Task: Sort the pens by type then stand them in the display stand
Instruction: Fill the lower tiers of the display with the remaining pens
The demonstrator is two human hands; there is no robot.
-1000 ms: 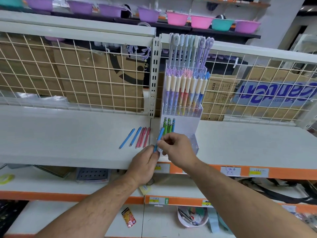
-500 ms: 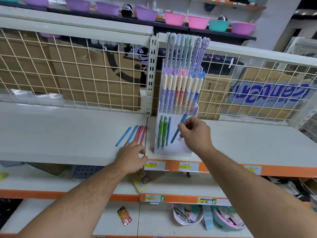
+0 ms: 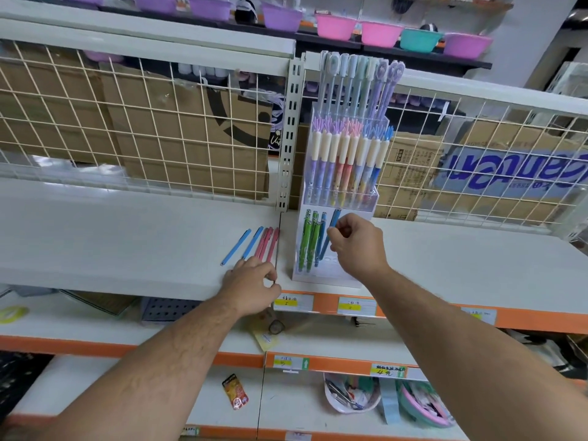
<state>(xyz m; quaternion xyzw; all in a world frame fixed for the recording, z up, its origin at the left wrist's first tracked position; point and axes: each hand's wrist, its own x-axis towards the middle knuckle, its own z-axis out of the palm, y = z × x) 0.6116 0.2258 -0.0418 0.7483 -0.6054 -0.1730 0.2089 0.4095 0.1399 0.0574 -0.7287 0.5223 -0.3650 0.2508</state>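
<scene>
A clear tiered display stand (image 3: 324,275) stands on the white shelf (image 3: 127,237). Its front tier holds green pens (image 3: 306,240) and one blue pen (image 3: 320,240); taller pastel pens fill the tiers behind. My right hand (image 3: 358,246) pinches a blue pen (image 3: 333,222), tilted, with its lower end in the front tier beside the other blue one. Two blue pens (image 3: 236,246) and three pink pens (image 3: 268,241) lie side by side on the shelf left of the stand. My left hand (image 3: 253,283) rests at the shelf's front edge, its fingertips at the near ends of the pink pens.
A wire grid (image 3: 143,128) backs the shelf, with cardboard boxes (image 3: 178,138) behind it. Coloured bowls (image 3: 378,33) line a high shelf. Orange price rails (image 3: 350,305) run along the shelf fronts. Lower shelves hold baskets (image 3: 350,393) and a small packet (image 3: 236,391).
My right hand carried the blue pen from the shelf edge up to the stand's front tier. My left hand let go of it and moved left to the pens lying on the shelf.
</scene>
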